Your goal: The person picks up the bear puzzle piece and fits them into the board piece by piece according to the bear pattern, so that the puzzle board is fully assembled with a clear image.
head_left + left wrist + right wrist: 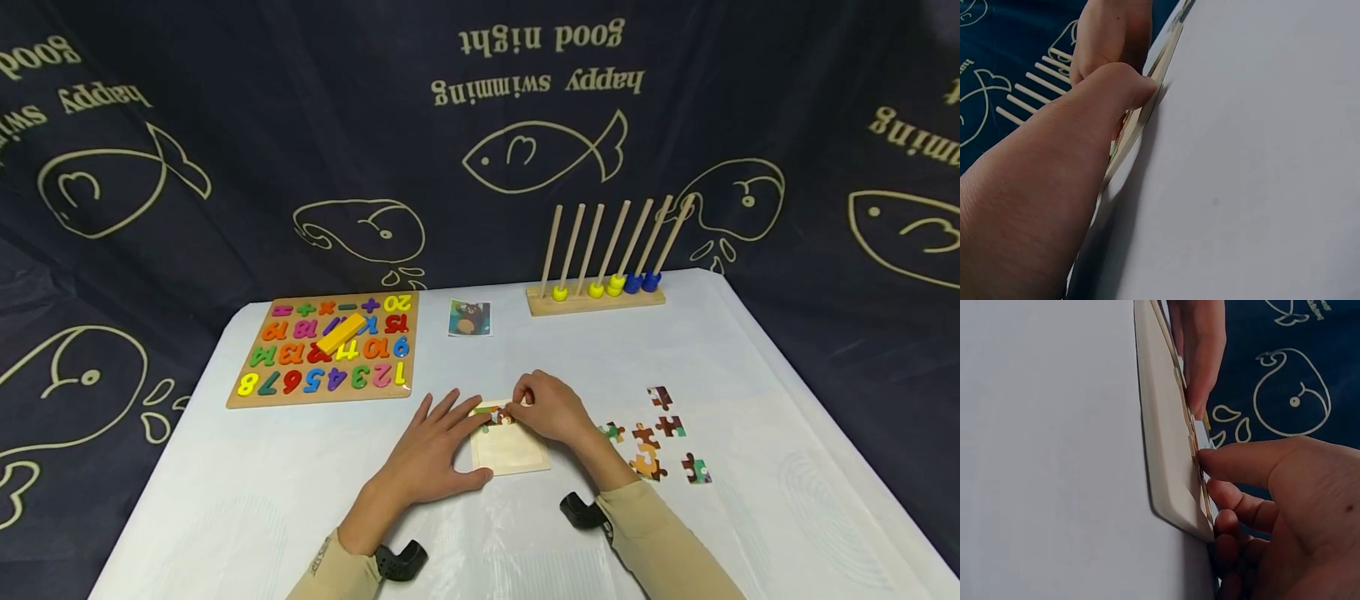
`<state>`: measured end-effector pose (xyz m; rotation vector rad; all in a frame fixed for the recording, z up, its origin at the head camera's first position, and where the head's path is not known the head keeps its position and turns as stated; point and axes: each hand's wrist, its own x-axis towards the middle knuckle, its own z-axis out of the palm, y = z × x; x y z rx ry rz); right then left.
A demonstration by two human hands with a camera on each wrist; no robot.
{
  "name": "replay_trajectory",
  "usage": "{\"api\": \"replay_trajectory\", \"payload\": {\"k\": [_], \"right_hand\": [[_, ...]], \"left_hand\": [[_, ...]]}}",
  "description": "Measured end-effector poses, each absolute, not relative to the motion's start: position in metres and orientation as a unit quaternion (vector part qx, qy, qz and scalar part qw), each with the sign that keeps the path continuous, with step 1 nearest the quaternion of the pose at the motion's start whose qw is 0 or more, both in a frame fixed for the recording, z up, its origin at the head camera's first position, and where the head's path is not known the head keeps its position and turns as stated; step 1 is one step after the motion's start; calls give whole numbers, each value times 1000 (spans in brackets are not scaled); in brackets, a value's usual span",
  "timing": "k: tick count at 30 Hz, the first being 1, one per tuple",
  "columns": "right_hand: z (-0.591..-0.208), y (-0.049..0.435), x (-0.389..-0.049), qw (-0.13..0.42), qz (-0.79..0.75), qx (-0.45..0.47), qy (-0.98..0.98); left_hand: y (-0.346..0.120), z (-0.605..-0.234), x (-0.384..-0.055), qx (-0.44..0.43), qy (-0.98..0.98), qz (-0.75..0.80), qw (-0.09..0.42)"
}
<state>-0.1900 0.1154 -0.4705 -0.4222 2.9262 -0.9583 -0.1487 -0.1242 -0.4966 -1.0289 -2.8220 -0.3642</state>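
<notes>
A shallow wooden puzzle tray (513,454) lies in front of the person, with a few picture pieces along its far side. The left hand (429,454) rests at the tray's left side, its fingers spread and fairly straight, fingertips over the far left corner and thumb at the near edge. At the far right part of the tray, the right hand (552,408) has its fingers curled, thumb and index finger at a brown puzzle piece (505,415). In the right wrist view the right thumb (1235,461) meets the pieces by the tray rim (1160,450); the fingers partly hide them.
Several loose puzzle pieces (670,426) lie right of the tray. A picture card (470,318) lies beyond it. At the back left is a number board (258,393) with a yellow block (341,334) on top. A wooden peg stand (543,306) with beads stands at the back right.
</notes>
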Motion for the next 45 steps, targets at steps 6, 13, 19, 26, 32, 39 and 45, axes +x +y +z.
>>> {"api": "replay_trajectory", "payload": {"k": [6,13,19,26,32,39,45], "right_hand": [[-469,115,-191,18,-311,-139,940],[-462,136,-193,45,-353,-205,912],[-453,178,-192,48,-372,-221,900],[-447,235,-191,-1,-308,-166,937],[-449,286,-180,5,-289,-143,947],[-454,320,-167,17,-281,-131,951],[-458,329,-168,18,-271,-137,953]], "left_hand": [[-125,-497,-150,-340,-931,-121,63],[-125,-500,-148,-338,-931,-125,64],[-122,-499,-148,-339,-931,-122,64],[-122,-499,-150,-336,-933,-116,60],[-122,-501,-148,-334,-932,-125,58],[-123,-499,-146,-336,-932,-124,56],[-123,-498,-146,-336,-931,-130,56]]}}
